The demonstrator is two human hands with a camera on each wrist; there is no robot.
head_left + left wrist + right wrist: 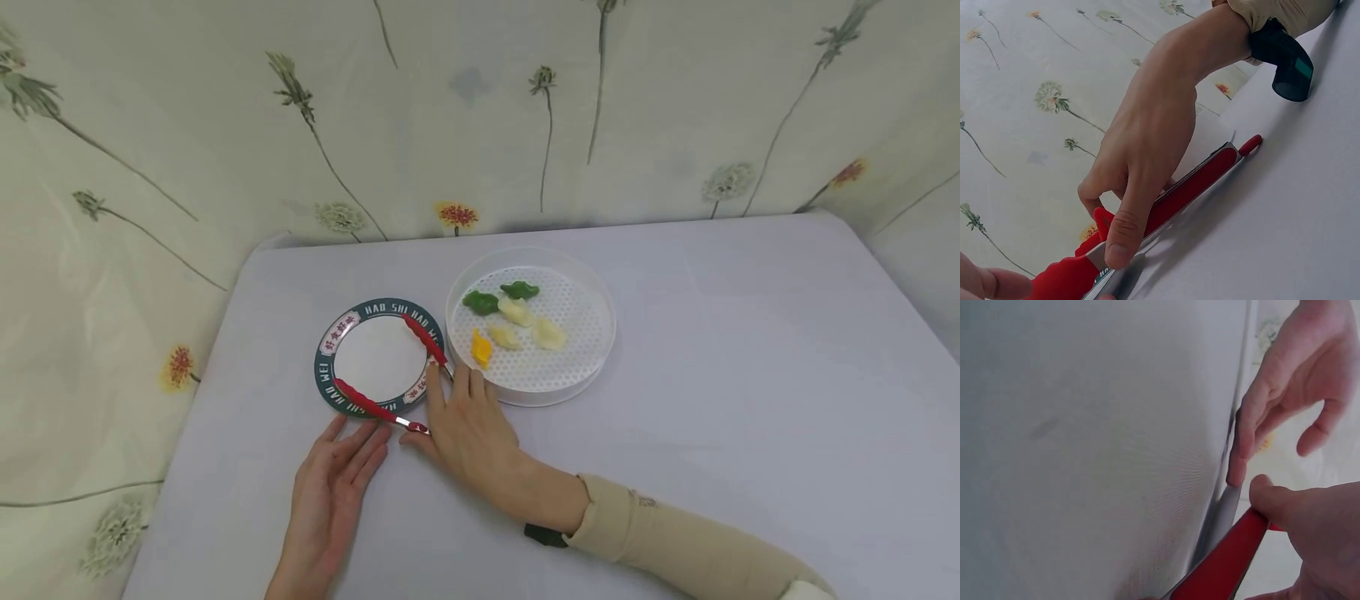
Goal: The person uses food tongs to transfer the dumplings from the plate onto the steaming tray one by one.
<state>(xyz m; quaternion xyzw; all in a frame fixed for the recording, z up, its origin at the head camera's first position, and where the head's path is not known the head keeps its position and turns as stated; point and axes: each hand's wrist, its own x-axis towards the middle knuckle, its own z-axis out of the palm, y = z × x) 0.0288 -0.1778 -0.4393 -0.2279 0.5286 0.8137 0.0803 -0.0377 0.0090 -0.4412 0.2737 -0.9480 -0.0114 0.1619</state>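
My right hand (476,433) grips a pair of red tongs (363,400), whose two arms stand spread over a round plate (324,367) with a green rim and lettering. In the left wrist view the thumb presses along the tongs' red handle (1191,190). My left hand (326,496) lies palm up at the plate's near edge, its fingers fairly straight. The right wrist view shows those fingers touching the rim (1227,509). To the plate's right, a white perforated tray (577,367) bears several dumplings: green (480,302), pale (550,334) and orange-yellow (481,348).
The tray stands close against the plate's right side. A white cloth (712,375) covers the table, and a flowered curtain (480,125) hangs behind it. A black wrist device (545,535) sits below the right sleeve (675,533).
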